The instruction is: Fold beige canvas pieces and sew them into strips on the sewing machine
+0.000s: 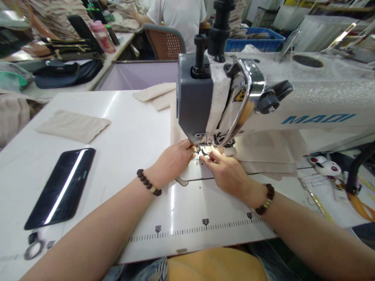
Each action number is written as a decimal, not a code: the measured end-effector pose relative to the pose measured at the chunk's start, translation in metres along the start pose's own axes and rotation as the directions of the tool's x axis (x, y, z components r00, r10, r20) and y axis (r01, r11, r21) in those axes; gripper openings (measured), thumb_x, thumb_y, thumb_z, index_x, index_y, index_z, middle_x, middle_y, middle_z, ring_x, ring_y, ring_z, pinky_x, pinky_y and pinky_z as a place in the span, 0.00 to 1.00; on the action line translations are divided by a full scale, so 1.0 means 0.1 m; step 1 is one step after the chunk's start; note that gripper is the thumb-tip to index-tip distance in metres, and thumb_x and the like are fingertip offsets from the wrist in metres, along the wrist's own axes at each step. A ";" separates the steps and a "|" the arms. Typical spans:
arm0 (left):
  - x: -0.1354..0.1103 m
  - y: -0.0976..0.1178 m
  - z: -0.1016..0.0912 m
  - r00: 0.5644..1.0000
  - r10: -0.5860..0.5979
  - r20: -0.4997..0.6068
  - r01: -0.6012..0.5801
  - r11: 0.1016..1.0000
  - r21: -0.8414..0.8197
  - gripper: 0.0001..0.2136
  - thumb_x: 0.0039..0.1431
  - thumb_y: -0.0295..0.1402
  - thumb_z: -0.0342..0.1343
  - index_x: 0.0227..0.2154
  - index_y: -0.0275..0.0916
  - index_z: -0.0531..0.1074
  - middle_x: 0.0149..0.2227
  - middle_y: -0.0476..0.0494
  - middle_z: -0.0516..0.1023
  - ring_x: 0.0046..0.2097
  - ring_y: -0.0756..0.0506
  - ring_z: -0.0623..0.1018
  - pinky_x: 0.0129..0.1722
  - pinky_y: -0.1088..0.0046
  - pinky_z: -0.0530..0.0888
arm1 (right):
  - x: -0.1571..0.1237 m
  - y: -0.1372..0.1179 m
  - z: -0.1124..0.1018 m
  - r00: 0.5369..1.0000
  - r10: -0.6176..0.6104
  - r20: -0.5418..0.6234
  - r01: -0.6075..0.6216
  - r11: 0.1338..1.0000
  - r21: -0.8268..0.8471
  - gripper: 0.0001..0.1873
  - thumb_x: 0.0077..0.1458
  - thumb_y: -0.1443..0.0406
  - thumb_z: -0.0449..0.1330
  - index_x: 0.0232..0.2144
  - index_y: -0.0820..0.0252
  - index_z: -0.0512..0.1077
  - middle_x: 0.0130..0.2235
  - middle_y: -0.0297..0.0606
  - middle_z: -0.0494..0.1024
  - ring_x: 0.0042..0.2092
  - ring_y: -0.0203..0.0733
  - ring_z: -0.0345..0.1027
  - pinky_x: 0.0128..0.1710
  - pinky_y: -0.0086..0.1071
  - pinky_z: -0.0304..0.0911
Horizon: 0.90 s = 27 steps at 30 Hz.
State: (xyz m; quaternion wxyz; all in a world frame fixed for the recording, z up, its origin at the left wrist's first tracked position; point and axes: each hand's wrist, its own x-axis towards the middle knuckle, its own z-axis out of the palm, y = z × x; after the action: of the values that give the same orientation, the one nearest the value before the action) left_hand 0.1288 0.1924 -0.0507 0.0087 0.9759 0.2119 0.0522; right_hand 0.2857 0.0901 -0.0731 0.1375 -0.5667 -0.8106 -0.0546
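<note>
1. We see the machine (281, 101) standing on the white table (131, 128); its body is white and pebbled, its front dark grey, with blue lettering on the arm and a curved chrome guard; bright light falls around the needle.
2. Our left hand (171, 160) rests just left of the needle, fingers bent and bunched together; we cannot tell whether they grip anything.
3. Our right hand (230, 175) is just right of it, half curled, fingertips near the lit spot; we cannot tell whether they pinch anything.
4. The cloth (266, 152) lies under the machine's arm, plain beige and flat, in layers with straight edges; paler strips (158, 95) lie behind the machine's head.
5. To our left lies a folded piece (74, 125), beige and lightly creased; the phone (61, 187), black and glossy, lies near it.
</note>
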 end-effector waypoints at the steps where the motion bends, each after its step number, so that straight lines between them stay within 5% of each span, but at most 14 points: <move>1: 0.00 0.00 0.00 1.000 0.001 -0.008 -0.001 1.000 -0.003 0.05 0.59 0.25 0.50 0.33 0.32 0.72 0.33 0.42 0.73 0.40 0.45 0.73 0.40 0.71 0.72 | 0.00 0.00 0.00 1.000 0.002 0.004 -0.002 1.000 -0.004 0.20 0.51 0.76 0.48 0.46 0.68 0.69 0.34 0.43 0.69 0.29 0.38 0.58 0.29 0.31 0.54; 8: -0.01 0.01 0.02 0.999 -0.020 -0.034 0.020 1.000 0.008 0.06 0.59 0.26 0.52 0.36 0.31 0.71 0.34 0.41 0.72 0.39 0.44 0.73 0.38 0.71 0.71 | 0.00 0.00 0.00 1.000 0.003 0.008 -0.003 1.000 0.003 0.20 0.51 0.76 0.48 0.45 0.67 0.69 0.34 0.43 0.69 0.30 0.39 0.59 0.30 0.31 0.54; 17: -0.21 0.23 -0.13 0.985 -0.117 0.130 0.101 0.987 0.128 0.14 0.63 0.35 0.44 0.30 0.32 0.70 0.31 0.40 0.70 0.35 0.42 0.72 0.30 0.68 0.70 | -0.02 0.01 -0.01 1.000 -0.013 -0.013 0.013 0.999 0.035 0.21 0.54 0.76 0.46 0.49 0.63 0.67 0.35 0.42 0.69 0.30 0.38 0.58 0.28 0.30 0.53; 27: -0.27 0.33 -0.18 0.991 0.024 0.135 -0.021 1.000 -0.022 0.11 0.62 0.35 0.48 0.30 0.34 0.71 0.30 0.43 0.67 0.34 0.44 0.70 0.31 0.69 0.68 | -0.01 0.03 -0.04 0.998 0.022 0.055 -0.027 0.995 0.100 0.20 0.52 0.76 0.48 0.47 0.64 0.68 0.34 0.41 0.68 0.33 0.39 0.60 0.30 0.29 0.54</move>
State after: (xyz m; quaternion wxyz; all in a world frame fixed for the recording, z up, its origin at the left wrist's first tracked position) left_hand 0.1160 0.1514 -0.0337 0.0327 0.9794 0.1991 -0.0119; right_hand 0.2897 0.0890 -0.0701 0.1446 -0.5702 -0.8087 0.0032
